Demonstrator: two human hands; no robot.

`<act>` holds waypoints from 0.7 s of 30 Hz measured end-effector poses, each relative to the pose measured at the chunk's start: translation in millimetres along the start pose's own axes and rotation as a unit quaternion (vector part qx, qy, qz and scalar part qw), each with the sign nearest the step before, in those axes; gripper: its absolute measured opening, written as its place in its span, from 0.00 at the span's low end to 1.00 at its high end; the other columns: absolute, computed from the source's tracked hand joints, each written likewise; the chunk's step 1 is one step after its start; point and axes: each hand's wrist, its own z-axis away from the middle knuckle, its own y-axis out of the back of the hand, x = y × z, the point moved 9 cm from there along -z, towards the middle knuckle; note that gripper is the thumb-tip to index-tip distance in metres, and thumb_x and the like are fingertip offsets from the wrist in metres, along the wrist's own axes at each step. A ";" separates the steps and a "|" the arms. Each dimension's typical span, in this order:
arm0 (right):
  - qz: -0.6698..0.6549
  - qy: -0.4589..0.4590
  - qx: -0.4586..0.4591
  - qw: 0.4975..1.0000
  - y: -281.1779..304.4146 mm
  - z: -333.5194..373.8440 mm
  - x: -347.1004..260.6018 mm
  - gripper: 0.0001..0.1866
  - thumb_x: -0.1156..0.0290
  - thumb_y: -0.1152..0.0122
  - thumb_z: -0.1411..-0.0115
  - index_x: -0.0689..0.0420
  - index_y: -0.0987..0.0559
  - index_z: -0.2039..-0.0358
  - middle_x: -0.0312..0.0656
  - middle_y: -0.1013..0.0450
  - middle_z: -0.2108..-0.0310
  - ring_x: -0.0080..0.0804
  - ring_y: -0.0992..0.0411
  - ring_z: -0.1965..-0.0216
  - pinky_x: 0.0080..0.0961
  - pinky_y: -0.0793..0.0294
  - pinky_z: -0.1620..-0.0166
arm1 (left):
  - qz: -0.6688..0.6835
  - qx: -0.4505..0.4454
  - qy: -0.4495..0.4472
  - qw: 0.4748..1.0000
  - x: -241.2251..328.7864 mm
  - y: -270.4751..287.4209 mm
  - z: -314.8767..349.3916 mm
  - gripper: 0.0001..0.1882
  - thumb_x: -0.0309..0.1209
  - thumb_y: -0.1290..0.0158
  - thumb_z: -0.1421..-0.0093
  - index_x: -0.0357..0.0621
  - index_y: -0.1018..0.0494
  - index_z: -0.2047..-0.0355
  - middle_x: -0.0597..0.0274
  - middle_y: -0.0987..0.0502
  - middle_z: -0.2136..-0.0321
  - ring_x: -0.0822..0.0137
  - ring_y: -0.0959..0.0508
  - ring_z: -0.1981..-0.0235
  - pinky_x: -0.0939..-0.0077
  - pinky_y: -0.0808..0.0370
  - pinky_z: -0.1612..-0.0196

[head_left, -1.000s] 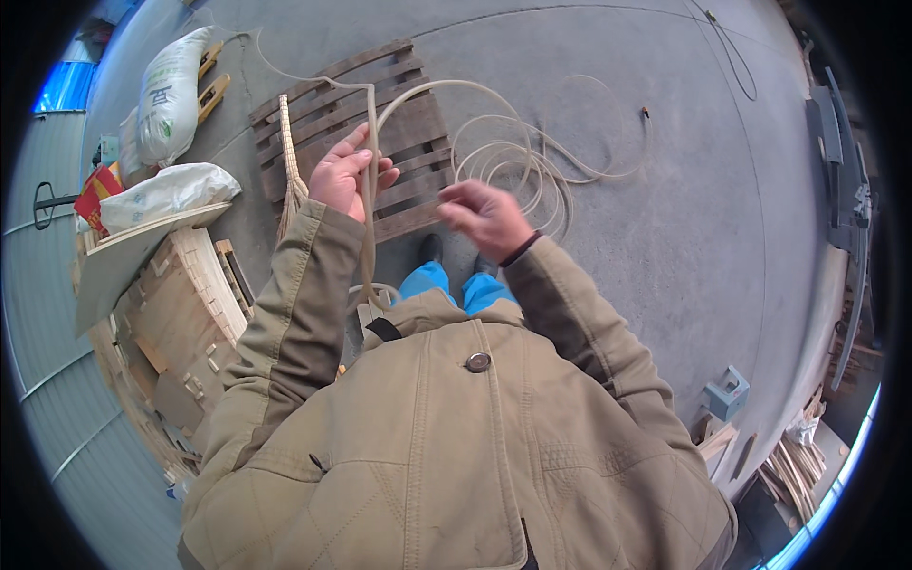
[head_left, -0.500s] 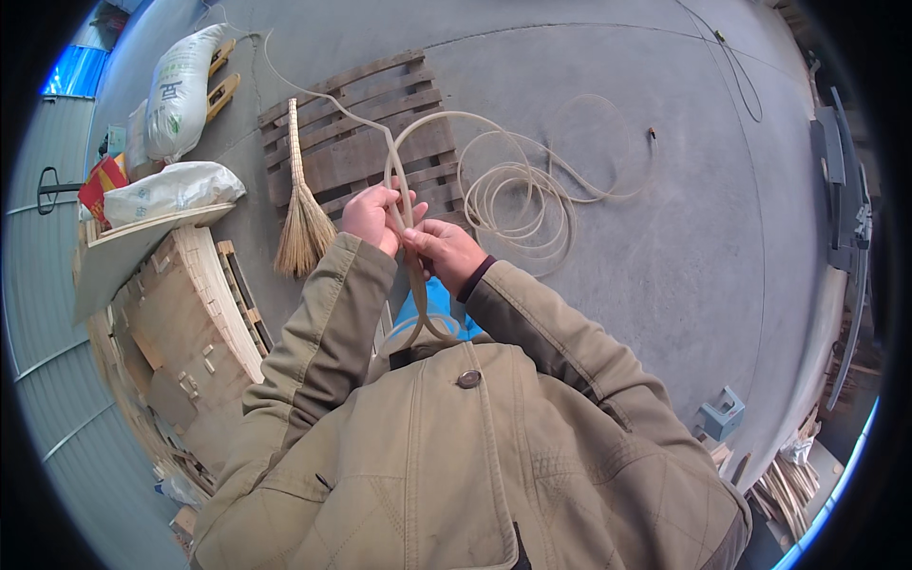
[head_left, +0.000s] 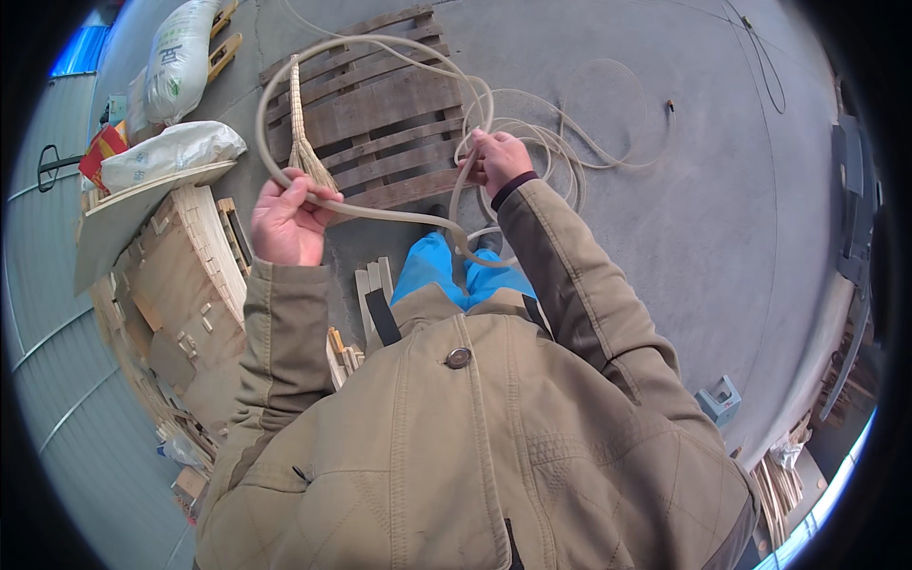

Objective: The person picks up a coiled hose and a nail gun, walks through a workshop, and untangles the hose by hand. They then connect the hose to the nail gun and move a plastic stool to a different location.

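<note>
A pale translucent hose (head_left: 380, 40) arches in a wide loop between my two hands. My left hand (head_left: 293, 220) pinches the loop's left side, with thumb and fingers closed on it. On the other side, my right hand (head_left: 499, 160) is shut on the hose as well. Below them the hose sags in a twist in front of my blue trouser legs. More of the same hose lies in loose coils on the floor beyond my right hand. A straw broom (head_left: 302, 142) rests on a slatted wooden pallet (head_left: 380, 109), partly seen through the loop.
To the left, white sacks (head_left: 180, 62) stand near a yellow pallet jack (head_left: 225, 55), and stacked boards (head_left: 171, 294) rise beside the corrugated wall. A grey-blue step stool (head_left: 719, 401) sits on the floor at the right. A dark cable (head_left: 757, 57) lies at the far right.
My hands have moved apart, the left to the left and down, the right up and to the right. The hose between them has opened from a narrow bundle into a wide loop.
</note>
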 end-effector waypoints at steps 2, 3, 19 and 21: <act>-0.002 0.000 0.008 1.000 16.6 -15.4 -3.8 0.12 0.66 0.46 0.33 0.64 0.30 0.63 0.49 0.25 0.71 0.38 0.22 0.74 0.37 0.18 0.71 | -0.046 -0.004 -0.027 0.999 20.0 7.6 7.7 0.10 0.24 0.52 0.33 0.39 0.30 0.53 0.62 0.24 0.66 0.65 0.21 0.65 0.61 0.18 0.57; -0.011 0.024 0.031 0.999 28.0 -22.9 -11.1 0.12 0.66 0.46 0.33 0.64 0.30 0.63 0.49 0.25 0.71 0.39 0.22 0.74 0.36 0.18 0.72 | -0.063 0.015 -0.041 0.997 28.3 20.3 11.2 0.11 0.24 0.52 0.33 0.38 0.30 0.51 0.63 0.24 0.66 0.66 0.21 0.65 0.61 0.18 0.57; -0.181 0.240 0.170 0.938 150.8 20.5 -205.4 0.12 0.65 0.52 0.29 0.62 0.30 0.58 0.48 0.28 0.64 0.44 0.25 0.61 0.41 0.20 0.61 | 0.095 0.491 0.038 0.865 -116.3 508.0 49.9 0.11 0.30 0.52 0.31 0.48 0.35 0.49 0.56 0.29 0.57 0.56 0.25 0.56 0.38 0.25 0.50; -0.182 0.262 0.172 0.932 126.5 35.8 -221.8 0.10 0.66 0.50 0.29 0.61 0.30 0.59 0.46 0.27 0.67 0.42 0.23 0.65 0.40 0.19 0.63 | 0.083 0.463 0.092 0.878 -126.6 489.1 45.9 0.16 0.35 0.51 0.32 0.47 0.37 0.46 0.55 0.30 0.52 0.54 0.26 0.53 0.39 0.26 0.49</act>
